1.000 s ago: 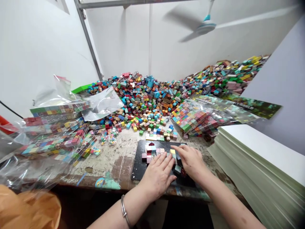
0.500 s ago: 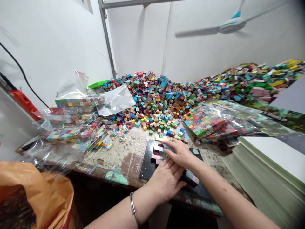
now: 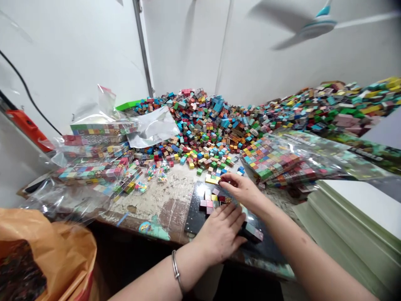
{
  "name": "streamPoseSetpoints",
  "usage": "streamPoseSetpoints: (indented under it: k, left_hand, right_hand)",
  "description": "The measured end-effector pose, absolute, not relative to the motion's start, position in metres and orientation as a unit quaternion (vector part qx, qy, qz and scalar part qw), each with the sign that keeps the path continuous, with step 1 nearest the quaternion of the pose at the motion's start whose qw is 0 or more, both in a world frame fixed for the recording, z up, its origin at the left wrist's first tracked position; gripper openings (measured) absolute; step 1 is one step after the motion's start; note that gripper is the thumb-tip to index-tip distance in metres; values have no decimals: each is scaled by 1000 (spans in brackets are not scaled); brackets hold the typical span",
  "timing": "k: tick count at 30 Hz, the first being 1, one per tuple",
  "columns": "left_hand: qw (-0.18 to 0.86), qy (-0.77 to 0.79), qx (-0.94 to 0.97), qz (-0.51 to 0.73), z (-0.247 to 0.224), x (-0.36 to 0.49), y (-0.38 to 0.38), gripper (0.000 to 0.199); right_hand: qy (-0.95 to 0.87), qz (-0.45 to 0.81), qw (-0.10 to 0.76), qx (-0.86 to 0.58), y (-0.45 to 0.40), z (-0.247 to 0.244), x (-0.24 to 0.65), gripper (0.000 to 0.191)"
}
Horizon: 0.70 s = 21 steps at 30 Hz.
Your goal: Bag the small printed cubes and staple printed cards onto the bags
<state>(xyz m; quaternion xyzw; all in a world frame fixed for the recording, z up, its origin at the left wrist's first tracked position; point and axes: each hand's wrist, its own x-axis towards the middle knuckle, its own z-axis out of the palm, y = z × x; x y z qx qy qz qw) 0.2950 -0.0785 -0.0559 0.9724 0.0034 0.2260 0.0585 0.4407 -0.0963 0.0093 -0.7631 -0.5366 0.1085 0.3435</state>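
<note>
A black board lies at the table's front edge with several small coloured cubes grouped on it. My left hand rests over the board, fingers stretched out, its fingertips against the near side of the cubes. Just beyond it, my right hand has thumb and forefinger curled together beside yellow cubes at the board's far edge; what is between the fingertips is too small to name. A dark block row lies right of my left hand.
A large heap of coloured cubes fills the back. Bagged cubes stand left, more bagged cubes right. Pale green sheets lie front right, an orange bag front left. A fan turns above.
My right hand has moved off the cubes toward the board's far edge, its fingers now curled. More of the grouped cubes show, including a yellow one. My left hand has barely moved.
</note>
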Motion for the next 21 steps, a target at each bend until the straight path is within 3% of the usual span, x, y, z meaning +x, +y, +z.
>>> streamPoseSetpoints:
  k: [4,10,21]
  left_hand:
    - [36,11,973,229,-60,294,-79,53]
    - [17,17,973,229,-61,294,-80,53]
    - [10,20,976,217,-58,294,-82,50]
  right_hand:
    - [-473,94,358,-799,-140,7,463,31]
    - [-425,47,284,-858,-182,-24,465,36]
    - [-408,143,345,-833,-201,-35,451,39]
